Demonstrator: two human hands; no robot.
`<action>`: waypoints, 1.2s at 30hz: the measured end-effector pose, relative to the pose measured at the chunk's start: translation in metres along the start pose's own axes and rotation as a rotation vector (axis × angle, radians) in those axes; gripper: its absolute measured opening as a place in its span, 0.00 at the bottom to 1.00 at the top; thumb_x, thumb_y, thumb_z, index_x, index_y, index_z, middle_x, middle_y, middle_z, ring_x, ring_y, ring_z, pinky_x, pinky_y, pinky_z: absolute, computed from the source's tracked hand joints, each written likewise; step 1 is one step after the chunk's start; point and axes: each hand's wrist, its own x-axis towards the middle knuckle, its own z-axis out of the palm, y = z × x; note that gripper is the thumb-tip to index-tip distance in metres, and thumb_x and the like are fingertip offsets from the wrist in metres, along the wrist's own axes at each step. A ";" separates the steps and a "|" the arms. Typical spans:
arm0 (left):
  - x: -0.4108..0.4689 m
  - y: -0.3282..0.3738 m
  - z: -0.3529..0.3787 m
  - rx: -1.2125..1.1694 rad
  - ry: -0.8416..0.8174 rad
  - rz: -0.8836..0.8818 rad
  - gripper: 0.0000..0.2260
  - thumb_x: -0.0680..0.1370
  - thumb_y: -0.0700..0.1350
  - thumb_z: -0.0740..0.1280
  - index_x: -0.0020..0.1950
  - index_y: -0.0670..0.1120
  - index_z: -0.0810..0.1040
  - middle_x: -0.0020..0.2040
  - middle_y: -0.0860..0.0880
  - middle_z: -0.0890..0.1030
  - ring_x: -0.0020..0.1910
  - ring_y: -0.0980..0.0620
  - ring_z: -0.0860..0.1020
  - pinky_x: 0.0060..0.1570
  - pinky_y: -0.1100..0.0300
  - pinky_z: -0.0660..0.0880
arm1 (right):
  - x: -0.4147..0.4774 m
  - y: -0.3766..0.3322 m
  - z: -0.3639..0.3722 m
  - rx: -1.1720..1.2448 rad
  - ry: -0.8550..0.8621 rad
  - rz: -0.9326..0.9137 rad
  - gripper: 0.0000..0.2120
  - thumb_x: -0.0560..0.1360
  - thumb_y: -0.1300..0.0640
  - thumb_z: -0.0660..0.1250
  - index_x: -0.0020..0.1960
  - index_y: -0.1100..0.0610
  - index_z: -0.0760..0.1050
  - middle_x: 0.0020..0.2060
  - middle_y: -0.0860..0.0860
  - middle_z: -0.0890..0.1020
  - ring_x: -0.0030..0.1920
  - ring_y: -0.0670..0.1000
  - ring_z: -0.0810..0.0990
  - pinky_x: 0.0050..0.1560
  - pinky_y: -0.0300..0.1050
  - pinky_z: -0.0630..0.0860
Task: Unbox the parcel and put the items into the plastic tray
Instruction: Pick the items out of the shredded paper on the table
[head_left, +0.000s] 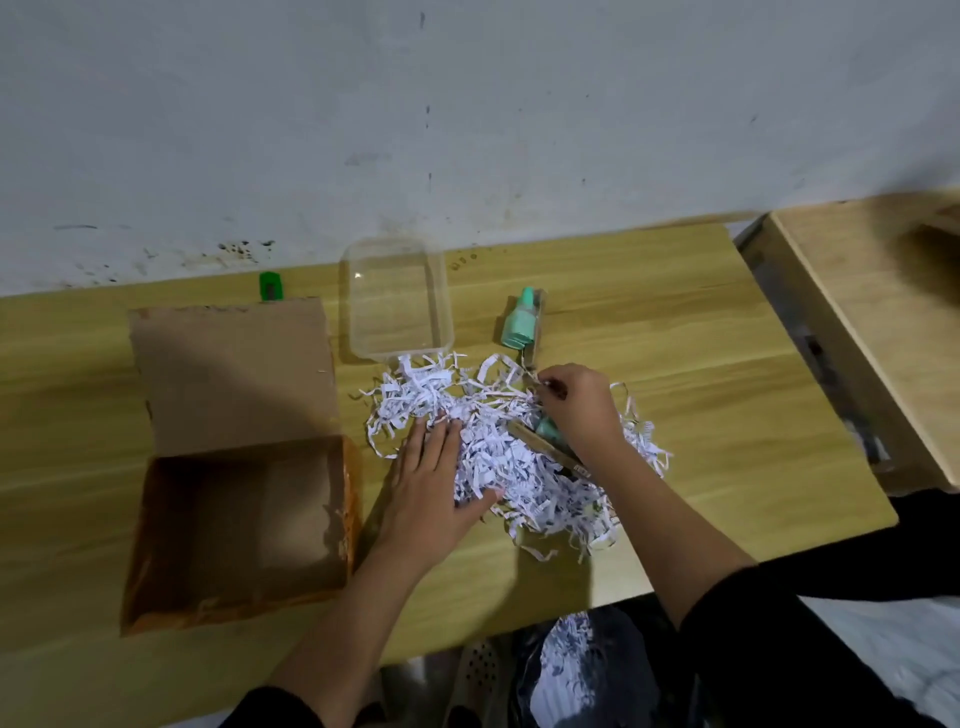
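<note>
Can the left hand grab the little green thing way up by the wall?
Probably not easily. The left hand lies flat on the white shredded paper, and the small green plastic cutter sits beyond the open brown cardboard box's raised flap, so it must reach over.

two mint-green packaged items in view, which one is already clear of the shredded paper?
The mint-green item lying right of the plastic tray, on bare table. The other is still half-buried in the shredded paper under the right hand.

Cardboard parcel (244, 530) open, flap back, empty inside. Clear plastic tray (396, 300) upright, empty. Teal packaged item (522, 319) right of tray; second one (545, 431) half-buried in shredded paper (488, 447).
</note>
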 end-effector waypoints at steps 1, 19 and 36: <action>0.000 0.000 0.000 0.002 0.003 0.004 0.52 0.60 0.77 0.34 0.77 0.49 0.43 0.78 0.52 0.43 0.76 0.51 0.37 0.72 0.56 0.38 | -0.002 0.000 -0.004 0.005 -0.007 0.024 0.08 0.73 0.65 0.67 0.51 0.63 0.81 0.48 0.61 0.84 0.44 0.58 0.82 0.49 0.50 0.79; -0.012 0.013 -0.009 -0.139 0.077 0.006 0.37 0.74 0.64 0.59 0.76 0.47 0.52 0.78 0.50 0.49 0.77 0.52 0.42 0.75 0.52 0.48 | -0.069 0.049 -0.054 -0.023 0.221 0.145 0.10 0.76 0.65 0.62 0.54 0.65 0.78 0.50 0.63 0.79 0.43 0.56 0.77 0.46 0.41 0.70; -0.006 0.021 0.001 0.014 -0.007 0.126 0.33 0.75 0.67 0.41 0.76 0.53 0.42 0.78 0.52 0.41 0.76 0.53 0.37 0.74 0.53 0.42 | -0.043 0.012 -0.022 -0.151 -0.161 -0.041 0.19 0.69 0.55 0.72 0.55 0.65 0.75 0.48 0.59 0.76 0.47 0.58 0.75 0.47 0.47 0.72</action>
